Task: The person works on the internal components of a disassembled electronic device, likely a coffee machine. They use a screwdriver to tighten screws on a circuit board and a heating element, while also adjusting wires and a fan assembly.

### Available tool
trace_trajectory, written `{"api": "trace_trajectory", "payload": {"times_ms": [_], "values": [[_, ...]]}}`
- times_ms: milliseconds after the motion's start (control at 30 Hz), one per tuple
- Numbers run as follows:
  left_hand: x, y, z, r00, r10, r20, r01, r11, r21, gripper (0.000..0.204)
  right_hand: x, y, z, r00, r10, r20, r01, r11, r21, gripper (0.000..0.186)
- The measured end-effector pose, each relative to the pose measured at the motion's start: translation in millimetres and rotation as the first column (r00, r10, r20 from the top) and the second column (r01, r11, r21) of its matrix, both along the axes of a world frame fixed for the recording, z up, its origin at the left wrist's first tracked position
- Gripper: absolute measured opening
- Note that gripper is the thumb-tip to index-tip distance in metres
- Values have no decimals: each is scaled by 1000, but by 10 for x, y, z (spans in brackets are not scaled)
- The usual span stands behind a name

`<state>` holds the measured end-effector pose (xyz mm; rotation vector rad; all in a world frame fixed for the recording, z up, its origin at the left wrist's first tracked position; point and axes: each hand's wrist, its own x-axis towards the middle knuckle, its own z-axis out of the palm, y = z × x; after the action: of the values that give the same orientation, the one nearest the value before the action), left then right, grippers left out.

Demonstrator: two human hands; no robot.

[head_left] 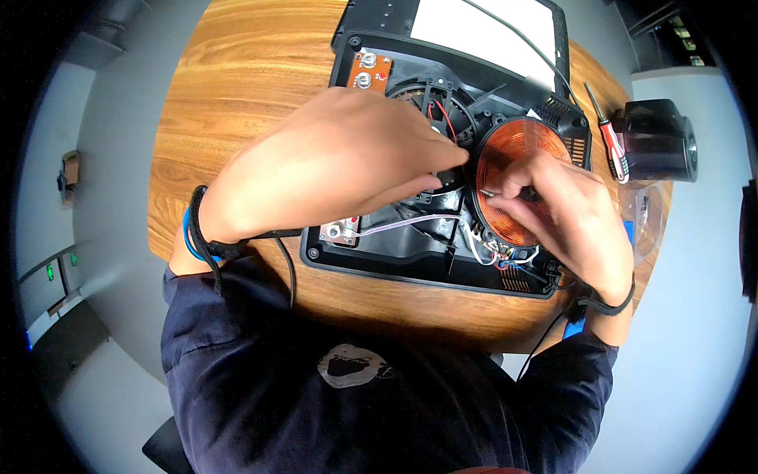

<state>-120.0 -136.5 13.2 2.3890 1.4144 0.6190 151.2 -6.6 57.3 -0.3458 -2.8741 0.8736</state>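
An opened induction cooker base (379,265), a black plastic shell, lies in front of me on the wooden table. My left hand (363,154) reaches over its black fan (442,95), fingers curled; the hand itself hides whatever is under the fingertips. Red wires (442,118) show beside those fingers. Over the round copper coil (513,142), my right hand (564,209) is closed in a pinch, with a tiny pale bit at the fingertips too small to name. Orange-brown circuit boards (371,71) sit at the shell's left side, and a white ribbon of wires (410,223) crosses its front.
A black panel with a white sheet (489,35) lies behind the shell, a dark cable across it. To the right are a red-and-white screwdriver (613,150), a black box-like object (655,138) and a clear plastic bag (646,217). Another cable (288,268) runs near my left forearm.
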Motion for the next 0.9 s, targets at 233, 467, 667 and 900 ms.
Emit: {"api": "trace_trajectory", "payload": {"times_ms": [233, 467, 667, 900], "values": [[53, -39, -33, 998, 27, 55, -33, 993, 116, 11, -268, -86, -73, 984, 46, -172, -64, 993, -102, 23], [78, -62, 12, 995, 71, 68, -79, 989, 125, 13, -273, -131, -65, 991, -21, -133, 5, 993, -119, 23], [92, -53, 19, 997, 34, 64, -41, 991, 126, 15, -236, -134, -126, 988, 54, -146, -65, 995, -70, 21], [172, -54, 54, 992, 26, 122, -24, 1000, -17, 19, -170, -136, -134, 968, 153, -197, -162, 986, -33, 26]]}}
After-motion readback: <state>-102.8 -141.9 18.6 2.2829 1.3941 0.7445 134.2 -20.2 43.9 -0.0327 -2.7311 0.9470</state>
